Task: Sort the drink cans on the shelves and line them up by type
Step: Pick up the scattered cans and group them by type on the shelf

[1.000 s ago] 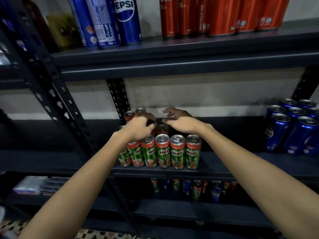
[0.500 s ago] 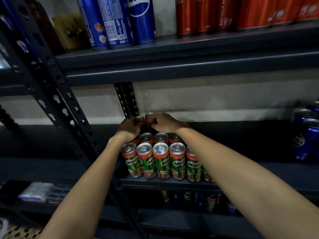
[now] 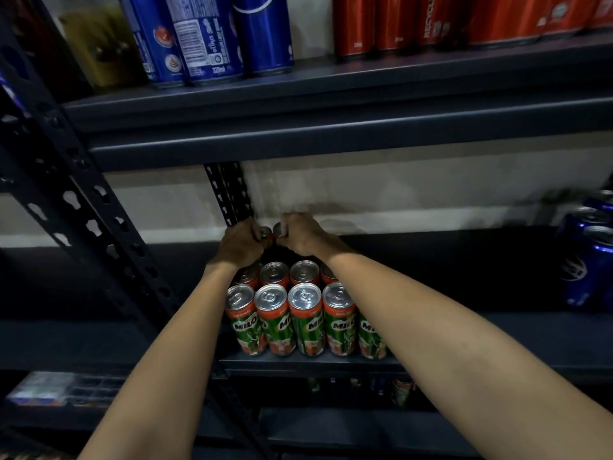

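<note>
At the far left I saw the black slotted upright (image 3: 83, 200) of the rack slanting down across the view, and low beside it some blurred flat packs (image 3: 43, 388) on a lower shelf that I could not identify. On the top shelf (image 3: 331, 104) stood the blue Pepsi cans (image 3: 205, 38), with the red cans (image 3: 447, 21) further right along the same board.

My left hand (image 3: 240, 245) reached to the back of the middle shelf (image 3: 497, 330), its fingers curled round the top of a rear can (image 3: 265, 232). Just beside it, my right hand (image 3: 300, 235) was curled the same way round the neighbouring back can (image 3: 280, 229), the two cans touching or nearly so. I could see only their silver lids, so I could not tell their type for certain.

In front of both hands, between my forearms, the Milo cans (image 3: 305, 322) stood upright in close rows, the front row at the shelf's edge with labels facing me; my right forearm hid part of the rightmost one. More mixed cans (image 3: 401, 391) showed dimly on the shelf below. At the far right of the middle shelf, well apart from the Milo group, stood a cluster of dark blue cans (image 3: 587, 260).
</note>
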